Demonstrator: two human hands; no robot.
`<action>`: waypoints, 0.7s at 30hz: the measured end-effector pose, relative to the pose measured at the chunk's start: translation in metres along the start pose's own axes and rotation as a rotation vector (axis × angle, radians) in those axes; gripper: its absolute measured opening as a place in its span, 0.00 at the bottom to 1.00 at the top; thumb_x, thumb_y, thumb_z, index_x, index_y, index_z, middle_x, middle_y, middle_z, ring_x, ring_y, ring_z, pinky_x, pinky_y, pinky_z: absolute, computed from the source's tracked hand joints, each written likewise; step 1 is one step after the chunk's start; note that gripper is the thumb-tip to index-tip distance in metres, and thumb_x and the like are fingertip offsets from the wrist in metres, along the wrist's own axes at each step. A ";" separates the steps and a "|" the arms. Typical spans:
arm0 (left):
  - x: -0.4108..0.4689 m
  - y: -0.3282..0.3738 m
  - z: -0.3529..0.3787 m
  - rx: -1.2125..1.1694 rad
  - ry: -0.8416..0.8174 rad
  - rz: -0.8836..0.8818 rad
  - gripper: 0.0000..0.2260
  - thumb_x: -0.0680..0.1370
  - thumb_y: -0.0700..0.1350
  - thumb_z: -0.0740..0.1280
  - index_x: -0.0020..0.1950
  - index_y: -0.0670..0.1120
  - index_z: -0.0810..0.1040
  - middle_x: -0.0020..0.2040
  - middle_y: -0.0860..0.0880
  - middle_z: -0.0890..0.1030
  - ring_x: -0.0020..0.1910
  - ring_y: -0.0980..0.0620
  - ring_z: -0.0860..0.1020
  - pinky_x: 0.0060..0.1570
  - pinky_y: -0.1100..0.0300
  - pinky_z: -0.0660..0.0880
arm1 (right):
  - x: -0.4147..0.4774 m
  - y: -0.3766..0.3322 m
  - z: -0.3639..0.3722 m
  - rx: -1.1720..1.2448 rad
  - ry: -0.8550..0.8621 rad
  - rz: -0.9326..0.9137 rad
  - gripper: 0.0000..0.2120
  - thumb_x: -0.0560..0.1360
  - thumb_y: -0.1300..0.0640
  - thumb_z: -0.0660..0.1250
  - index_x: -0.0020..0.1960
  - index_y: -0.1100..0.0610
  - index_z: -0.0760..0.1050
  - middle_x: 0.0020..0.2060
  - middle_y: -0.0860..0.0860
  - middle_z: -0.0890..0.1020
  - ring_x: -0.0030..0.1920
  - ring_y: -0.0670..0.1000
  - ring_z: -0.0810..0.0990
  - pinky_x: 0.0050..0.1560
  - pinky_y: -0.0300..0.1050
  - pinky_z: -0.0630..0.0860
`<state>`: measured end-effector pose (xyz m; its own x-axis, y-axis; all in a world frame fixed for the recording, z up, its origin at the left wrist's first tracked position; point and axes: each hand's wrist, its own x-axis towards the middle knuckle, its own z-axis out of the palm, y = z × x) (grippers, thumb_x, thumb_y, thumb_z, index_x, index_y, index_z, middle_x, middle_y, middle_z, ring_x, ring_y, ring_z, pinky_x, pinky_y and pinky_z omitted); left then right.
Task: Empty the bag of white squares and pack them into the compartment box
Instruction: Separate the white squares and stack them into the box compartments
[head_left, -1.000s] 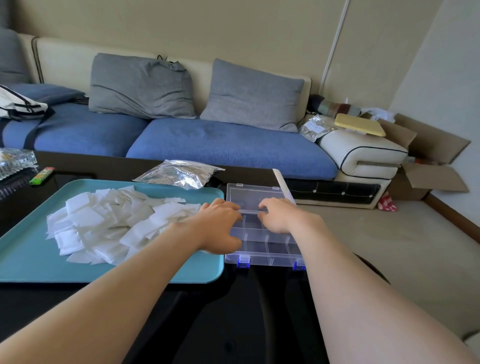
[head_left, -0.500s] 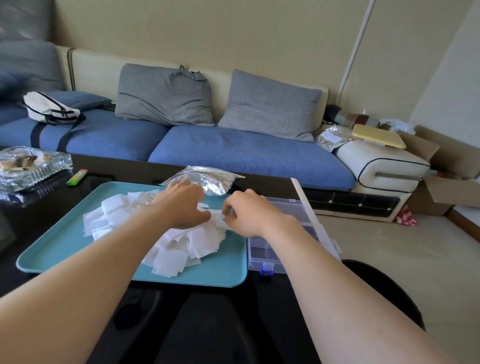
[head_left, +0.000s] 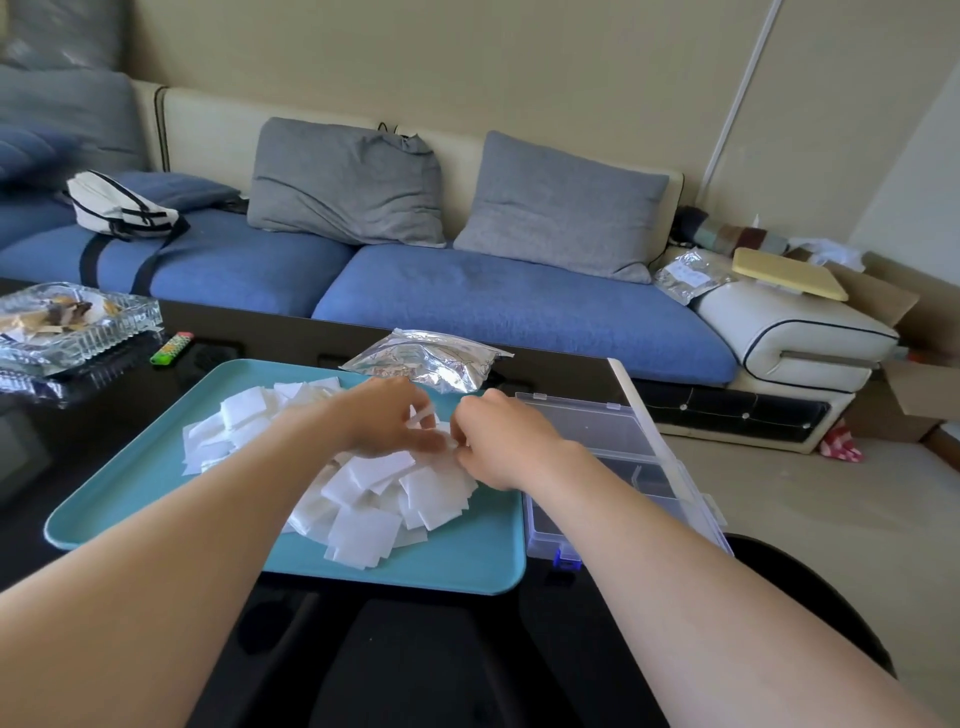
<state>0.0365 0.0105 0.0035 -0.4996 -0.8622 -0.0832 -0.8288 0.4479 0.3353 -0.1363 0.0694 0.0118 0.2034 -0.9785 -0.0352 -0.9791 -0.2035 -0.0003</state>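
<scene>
A heap of white squares (head_left: 363, 499) lies on a teal tray (head_left: 130, 488) on the dark table. Both hands are over the far right part of the heap. My left hand (head_left: 389, 415) pinches a white square between its fingers. My right hand (head_left: 498, 441) is curled with its fingertips on squares right beside the left hand. The silver foil bag (head_left: 431, 358) lies flat behind the tray. The clear compartment box (head_left: 623, 467) stands open to the right of the tray, its lid raised; my right forearm hides part of it.
A glass ashtray (head_left: 78, 322) and a green lighter (head_left: 171, 349) sit at the table's far left. A blue sofa (head_left: 509, 306) with grey cushions runs behind the table. Cardboard boxes (head_left: 919, 384) stand on the floor at the right.
Both hands left the compartment box and moved left onto the heap of squares, where they now pinch at pieces. The view has swung left.
</scene>
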 end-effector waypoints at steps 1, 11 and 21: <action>0.000 0.000 -0.001 -0.020 0.019 0.007 0.18 0.77 0.66 0.70 0.46 0.51 0.79 0.43 0.53 0.76 0.40 0.53 0.73 0.39 0.57 0.67 | 0.001 0.000 0.000 -0.004 0.020 0.006 0.04 0.81 0.59 0.65 0.49 0.59 0.76 0.47 0.55 0.72 0.46 0.64 0.76 0.44 0.51 0.73; -0.006 0.012 -0.015 -0.216 0.280 0.006 0.21 0.86 0.51 0.62 0.34 0.47 0.67 0.34 0.49 0.70 0.37 0.47 0.67 0.37 0.52 0.63 | 0.007 0.018 -0.013 0.471 0.225 0.112 0.11 0.75 0.56 0.65 0.42 0.54 0.86 0.32 0.53 0.83 0.41 0.55 0.81 0.44 0.54 0.83; -0.014 0.010 -0.024 -0.674 0.457 -0.122 0.19 0.85 0.57 0.62 0.49 0.46 0.84 0.46 0.48 0.85 0.33 0.51 0.86 0.30 0.56 0.82 | -0.005 0.024 -0.022 0.765 0.256 0.128 0.08 0.76 0.57 0.71 0.41 0.54 0.87 0.35 0.50 0.87 0.35 0.50 0.86 0.45 0.52 0.87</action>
<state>0.0412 0.0217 0.0304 -0.1432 -0.9720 0.1864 -0.4685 0.2324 0.8523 -0.1603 0.0688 0.0343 -0.0062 -0.9889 0.1483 -0.7096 -0.1001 -0.6974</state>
